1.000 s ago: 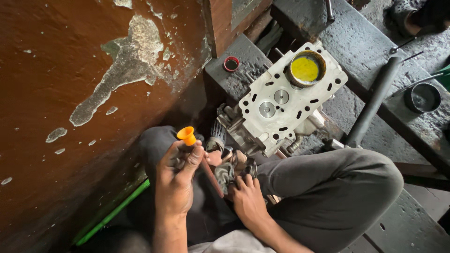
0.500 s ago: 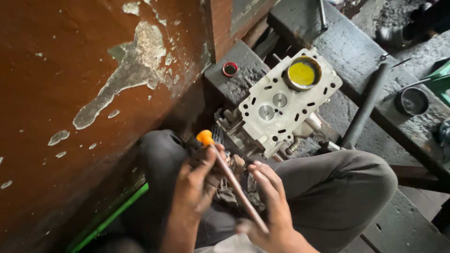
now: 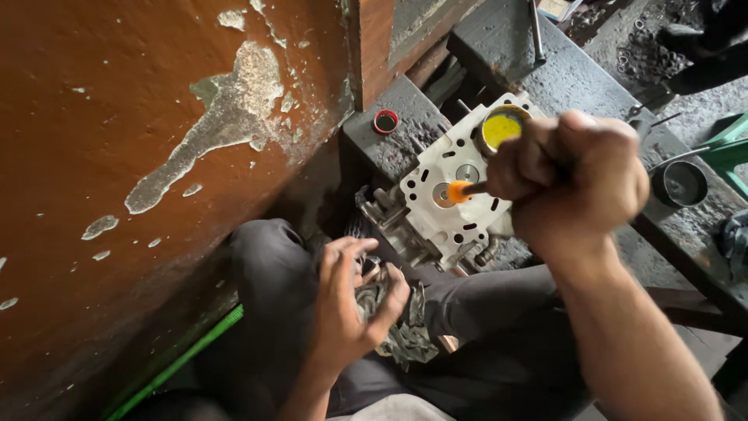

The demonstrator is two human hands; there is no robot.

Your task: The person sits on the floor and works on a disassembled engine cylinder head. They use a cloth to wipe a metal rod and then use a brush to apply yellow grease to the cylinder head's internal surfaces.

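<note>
In the lower centre, the left hand (image 3: 347, 300) rests with loosely spread fingers on a dirty grey rag (image 3: 393, 323) in the lap. Right of it, in the upper centre, lies the white cylinder head (image 3: 448, 210). Above it, the right hand (image 3: 573, 175) is closed in a fist around an orange-tipped tool (image 3: 460, 190).

The right hand (image 3: 573, 175) is raised and clenched in a fist, forearm extended toward the camera; the left hand (image 3: 351, 300) is held lower above the lap, fingers spread and curled.
</note>
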